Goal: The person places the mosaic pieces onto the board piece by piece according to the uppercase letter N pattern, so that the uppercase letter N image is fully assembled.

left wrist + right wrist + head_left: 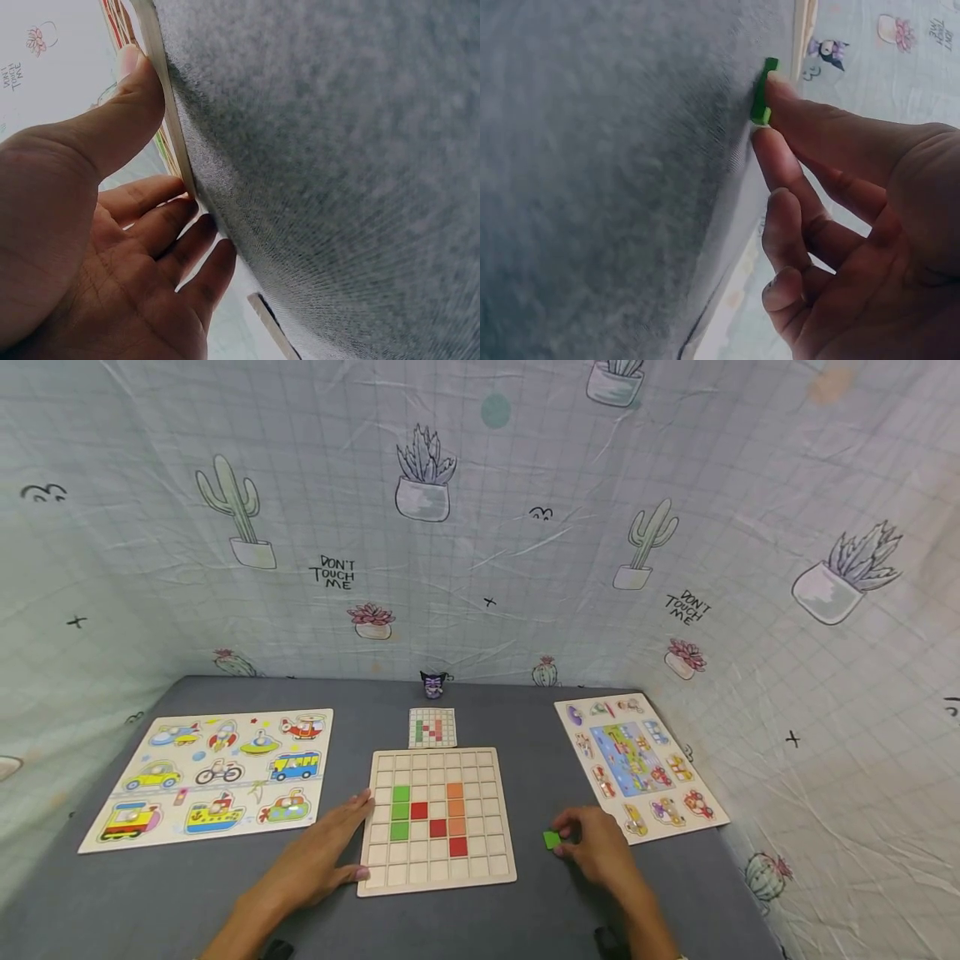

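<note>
My left hand (318,853) rests against the left edge of a wooden grid board (438,889), fingers along the side and thumb by the lower left corner. The left wrist view shows the thumb and fingertips of that hand (124,240) at the board's thin edge (177,127). Green tiles (400,812), red tiles (438,828) and orange tiles (455,808) sit in the board's squares. To the right of the board, my right hand (597,845) pinches a small green square tile (551,840) between thumb and index finger, low over the table; the tile (762,94) is tilted on edge in the right wrist view.
Behind the grid board lies a small pattern card (432,728) with coloured squares, and beyond it a small dark figurine (432,685). A vehicle puzzle board (217,777) lies at left, another picture puzzle (641,768) at right. A printed cloth (480,552) hangs behind the grey table (420,931).
</note>
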A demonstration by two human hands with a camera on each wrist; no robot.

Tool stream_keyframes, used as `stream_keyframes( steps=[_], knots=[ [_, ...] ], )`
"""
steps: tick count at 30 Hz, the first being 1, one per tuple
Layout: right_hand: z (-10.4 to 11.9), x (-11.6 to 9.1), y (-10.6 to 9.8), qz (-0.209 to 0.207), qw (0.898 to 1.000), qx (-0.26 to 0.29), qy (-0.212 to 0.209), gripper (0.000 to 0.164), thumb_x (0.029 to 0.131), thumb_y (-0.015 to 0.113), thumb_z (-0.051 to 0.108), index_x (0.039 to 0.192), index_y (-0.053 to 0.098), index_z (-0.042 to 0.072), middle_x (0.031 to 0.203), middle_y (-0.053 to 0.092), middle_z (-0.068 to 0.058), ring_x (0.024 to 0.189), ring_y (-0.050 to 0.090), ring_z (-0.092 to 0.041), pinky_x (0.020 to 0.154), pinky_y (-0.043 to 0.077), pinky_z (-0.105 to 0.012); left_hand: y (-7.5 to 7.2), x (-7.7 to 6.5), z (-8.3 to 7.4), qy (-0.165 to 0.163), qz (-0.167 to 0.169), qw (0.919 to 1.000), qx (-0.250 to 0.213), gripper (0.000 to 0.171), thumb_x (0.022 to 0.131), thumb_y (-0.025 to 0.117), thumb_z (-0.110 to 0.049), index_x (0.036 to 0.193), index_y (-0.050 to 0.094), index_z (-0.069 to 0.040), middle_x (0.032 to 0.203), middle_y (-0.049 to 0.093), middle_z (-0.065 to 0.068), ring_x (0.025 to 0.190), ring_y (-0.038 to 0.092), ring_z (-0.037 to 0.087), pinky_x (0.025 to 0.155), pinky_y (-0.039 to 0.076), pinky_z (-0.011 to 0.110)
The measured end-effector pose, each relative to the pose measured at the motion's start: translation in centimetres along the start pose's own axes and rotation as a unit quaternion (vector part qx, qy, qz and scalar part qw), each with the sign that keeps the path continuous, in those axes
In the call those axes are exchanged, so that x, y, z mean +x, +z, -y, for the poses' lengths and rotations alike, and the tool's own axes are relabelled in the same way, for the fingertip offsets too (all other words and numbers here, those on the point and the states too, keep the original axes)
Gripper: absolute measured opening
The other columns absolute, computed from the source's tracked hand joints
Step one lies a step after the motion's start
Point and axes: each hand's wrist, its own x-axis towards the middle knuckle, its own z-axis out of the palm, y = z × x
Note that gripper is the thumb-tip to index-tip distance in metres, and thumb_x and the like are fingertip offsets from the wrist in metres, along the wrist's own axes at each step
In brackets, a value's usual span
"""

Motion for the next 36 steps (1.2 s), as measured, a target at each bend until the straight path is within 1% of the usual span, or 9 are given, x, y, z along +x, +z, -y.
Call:
stream_keyframes(
  steps=[6, 10, 16, 19, 22, 27, 29, 31, 36],
  knots=[
    [0.1, 0.2, 0.4, -0.008, 1.0, -0.009, -0.008, 0.03, 0.067, 0.1, 0.011, 0.082, 0.076, 0.022, 0.079, 0.069, 0.007, 0.078, 0.062, -0.01, 0.073, 0.05, -0.033, 0.1, 0.0, 0.0, -0.005, 0.005, 1.0, -0.001, 0.094, 0.084, 0.09, -0.033, 0.16, 0.044, -0.001, 0.171, 0.039, 0.015, 0.155, 0.042, 0.041, 0.119, 0.043, 0.06],
    [0.4, 0.2, 0.6, -0.004, 1.0, -0.013, -0.008, 0.034, 0.062, 0.103, 0.015, 0.075, 0.073, 0.023, 0.075, 0.066, 0.007, 0.072, 0.057, -0.009, 0.067, 0.046, -0.03, 0.2, 0.0, 0.0, -0.007, 0.01, 0.9999, -0.001, 0.095, 0.084, 0.089, -0.033, 0.16, 0.043, -0.001, 0.172, 0.038, 0.016, 0.155, 0.041, 0.042, 0.119, 0.042, 0.06],
    [1.2, 0.4, 1.0, 0.009, 0.999, -0.007, -0.049, 0.037, 0.061, 0.102, 0.014, 0.071, 0.068, 0.024, 0.069, 0.061, 0.01, 0.065, 0.051, -0.004, 0.063, 0.042, -0.023, 0.0, 0.0, 0.0, -0.008, 0.01, 0.9999, -0.004, 0.094, 0.085, 0.089, -0.032, 0.161, 0.043, -0.001, 0.172, 0.037, 0.016, 0.156, 0.041, 0.042, 0.12, 0.041, 0.06],
    [1.7, 0.3, 1.2, 0.009, 0.998, 0.004, -0.068, 0.036, 0.063, 0.101, 0.012, 0.072, 0.068, 0.024, 0.067, 0.059, 0.012, 0.063, 0.049, -0.002, 0.061, 0.041, -0.022, 0.0, 0.0, -0.1, -0.006, 0.007, 1.0, -0.003, 0.094, 0.084, 0.089, -0.033, 0.16, 0.044, -0.001, 0.171, 0.038, 0.016, 0.155, 0.042, 0.042, 0.119, 0.042, 0.06],
    [2.3, 0.3, 1.3, 0.001, 0.997, 0.01, -0.076, 0.032, 0.068, 0.099, 0.013, 0.074, 0.07, 0.024, 0.066, 0.058, 0.016, 0.063, 0.049, 0.0, 0.061, 0.04, -0.022, 0.0, 0.0, -0.1, -0.003, 0.004, 1.0, -0.002, 0.094, 0.084, 0.089, -0.034, 0.16, 0.045, -0.001, 0.171, 0.039, 0.016, 0.154, 0.043, 0.041, 0.119, 0.043, 0.06],
    [3.4, 0.3, 1.6, -0.011, 0.994, 0.04, -0.096, 0.026, 0.076, 0.094, 0.01, 0.088, 0.075, 0.024, 0.067, 0.057, 0.016, 0.062, 0.048, 0.001, 0.062, 0.04, -0.022, 0.1, 0.0, 0.0, -0.003, -0.001, 1.0, -0.005, 0.093, 0.083, 0.09, -0.033, 0.159, 0.046, -0.001, 0.17, 0.04, 0.015, 0.154, 0.044, 0.041, 0.119, 0.043, 0.06],
    [4.0, 0.3, 1.7, -0.008, 0.993, 0.063, -0.104, 0.027, 0.078, 0.092, 0.008, 0.095, 0.076, 0.023, 0.069, 0.058, 0.014, 0.061, 0.047, 0.001, 0.06, 0.04, -0.022, 0.2, 0.0, 0.0, 0.0, -0.003, 1.0, -0.004, 0.093, 0.083, 0.09, -0.033, 0.159, 0.046, -0.001, 0.17, 0.041, 0.016, 0.154, 0.044, 0.042, 0.118, 0.043, 0.06],
    [4.7, 0.2, 2.0, -0.003, 0.991, 0.083, -0.109, 0.027, 0.08, 0.09, 0.006, 0.097, 0.076, 0.022, 0.07, 0.059, 0.013, 0.06, 0.047, 0.0, 0.057, 0.04, -0.021, 0.2, 0.0, 0.0, -0.001, -0.005, 1.0, -0.004, 0.094, 0.083, 0.09, -0.033, 0.159, 0.046, -0.001, 0.17, 0.041, 0.015, 0.154, 0.044, 0.041, 0.118, 0.043, 0.06],
    [6.8, 0.2, 2.9, 0.015, 0.986, 0.114, -0.118, 0.021, 0.085, 0.088, 0.009, 0.097, 0.076, 0.02, 0.071, 0.062, 0.009, 0.059, 0.048, -0.002, 0.054, 0.041, -0.021, 0.3, 0.0, 0.1, 0.003, -0.006, 1.0, 0.001, 0.093, 0.083, 0.09, -0.032, 0.158, 0.046, 0.0, 0.17, 0.041, 0.015, 0.154, 0.044, 0.04, 0.119, 0.043, 0.059]
  ],
)
